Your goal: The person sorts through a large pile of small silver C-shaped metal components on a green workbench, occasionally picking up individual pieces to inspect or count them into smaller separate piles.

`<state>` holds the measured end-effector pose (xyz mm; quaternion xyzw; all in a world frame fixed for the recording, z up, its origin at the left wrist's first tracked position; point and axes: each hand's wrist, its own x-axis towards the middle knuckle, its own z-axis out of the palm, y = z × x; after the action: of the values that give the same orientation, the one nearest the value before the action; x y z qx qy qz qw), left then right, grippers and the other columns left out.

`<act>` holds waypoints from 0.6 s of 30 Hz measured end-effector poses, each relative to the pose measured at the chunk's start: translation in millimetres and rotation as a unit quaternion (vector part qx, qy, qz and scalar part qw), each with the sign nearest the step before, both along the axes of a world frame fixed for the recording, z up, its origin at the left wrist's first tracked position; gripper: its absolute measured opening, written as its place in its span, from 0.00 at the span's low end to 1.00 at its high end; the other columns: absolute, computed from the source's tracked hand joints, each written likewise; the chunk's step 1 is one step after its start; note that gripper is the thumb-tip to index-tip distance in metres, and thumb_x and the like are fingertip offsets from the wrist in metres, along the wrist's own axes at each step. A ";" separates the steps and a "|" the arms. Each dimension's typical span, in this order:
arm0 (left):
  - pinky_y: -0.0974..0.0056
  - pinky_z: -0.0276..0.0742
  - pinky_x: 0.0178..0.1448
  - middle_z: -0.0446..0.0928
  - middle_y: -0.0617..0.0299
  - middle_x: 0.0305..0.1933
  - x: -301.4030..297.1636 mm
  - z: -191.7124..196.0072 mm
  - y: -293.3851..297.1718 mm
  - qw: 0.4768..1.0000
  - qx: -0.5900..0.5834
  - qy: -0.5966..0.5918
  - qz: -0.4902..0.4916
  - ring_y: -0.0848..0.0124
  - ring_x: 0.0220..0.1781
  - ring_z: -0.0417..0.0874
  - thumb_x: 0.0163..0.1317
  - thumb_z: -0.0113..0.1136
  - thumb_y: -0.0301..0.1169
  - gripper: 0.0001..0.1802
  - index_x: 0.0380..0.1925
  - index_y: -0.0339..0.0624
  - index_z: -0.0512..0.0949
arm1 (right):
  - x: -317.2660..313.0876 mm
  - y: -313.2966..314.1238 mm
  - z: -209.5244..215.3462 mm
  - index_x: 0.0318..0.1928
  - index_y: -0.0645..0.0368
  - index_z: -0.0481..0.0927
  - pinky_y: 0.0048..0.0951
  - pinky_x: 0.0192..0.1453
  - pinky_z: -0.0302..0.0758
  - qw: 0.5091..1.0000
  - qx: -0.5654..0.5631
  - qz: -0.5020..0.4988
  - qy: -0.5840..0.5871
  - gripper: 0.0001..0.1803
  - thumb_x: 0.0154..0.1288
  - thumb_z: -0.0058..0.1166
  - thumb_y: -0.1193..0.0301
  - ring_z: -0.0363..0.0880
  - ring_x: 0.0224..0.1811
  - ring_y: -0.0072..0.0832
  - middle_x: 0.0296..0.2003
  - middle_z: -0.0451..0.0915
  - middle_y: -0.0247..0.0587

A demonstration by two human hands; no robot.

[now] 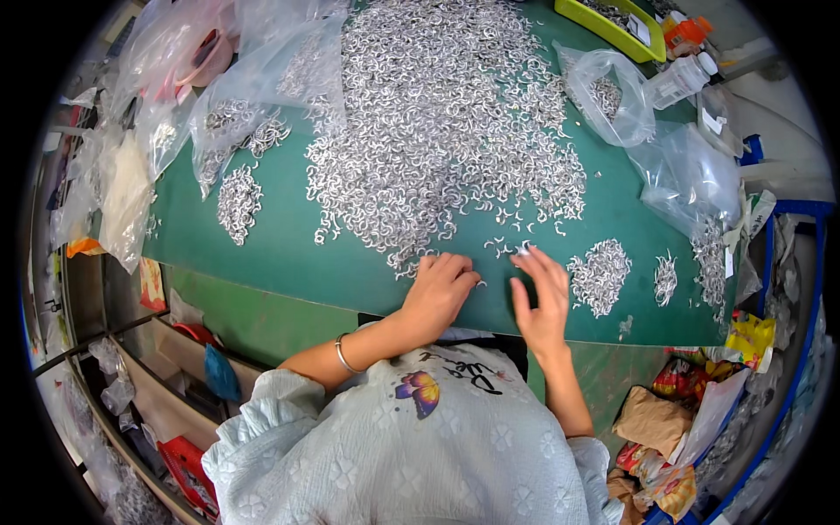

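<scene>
A broad pile of small silvery, crescent-shaped pieces [411, 131] spreads over the green tabletop [289, 236]. My left hand [437, 293] is by the pile's near tip, its fingers curled together. One loose piece shows beside its fingertips; what lies inside the fingers is hidden. To its right, my right hand [544, 297] has its thumb apart from the fingers. Those fingertips reach a few scattered crescent pieces [500, 247] in front of the big pile. A small heap of the same pieces [600, 277] sits just right of my right hand.
Further small heaps lie at left [238, 204] and right [665, 280]. Clear plastic bags [612, 96] with pieces stand at both sides. A yellow-green tray [612, 31] and a white bottle [682, 80] are at far right. Below the right edge are packages [652, 420]; a divided shelf [166, 350] is at left.
</scene>
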<state>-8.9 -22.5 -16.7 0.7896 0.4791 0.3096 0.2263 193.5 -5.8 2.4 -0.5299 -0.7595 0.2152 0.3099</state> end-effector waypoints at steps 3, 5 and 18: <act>0.60 0.63 0.47 0.74 0.59 0.43 1.8 -1.4 2.8 0.999 0.008 0.003 0.033 0.62 0.44 0.75 0.56 0.63 0.21 0.13 0.43 0.40 0.79 | -10.9 -1.3 -0.8 0.54 0.64 0.77 0.49 0.71 0.58 0.995 -0.001 0.097 -0.027 0.20 0.60 0.59 0.78 0.72 0.65 0.41 0.48 0.85 0.38; 0.60 0.63 0.47 0.74 0.59 0.43 1.0 1.0 5.7 1.000 0.005 0.012 0.026 0.62 0.44 0.75 0.56 0.62 0.21 0.13 0.43 0.40 0.79 | -3.3 5.1 -6.9 0.54 0.63 0.77 0.51 0.70 0.58 0.997 0.041 0.037 -0.045 0.19 0.61 0.59 0.77 0.73 0.64 0.43 0.48 0.84 0.39; 0.59 0.63 0.49 0.73 0.59 0.44 0.9 1.7 2.8 1.000 -0.002 0.016 0.020 0.62 0.46 0.74 0.55 0.62 0.22 0.15 0.44 0.39 0.79 | -10.4 -8.5 -0.2 0.55 0.63 0.77 0.50 0.72 0.56 0.999 -0.004 0.035 -0.030 0.19 0.63 0.55 0.79 0.69 0.68 0.43 0.49 0.84 0.40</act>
<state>-8.0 -19.7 -15.0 0.7843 0.4986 0.3004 0.2143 183.0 -14.3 2.2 -0.5101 -0.7858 0.2129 0.2774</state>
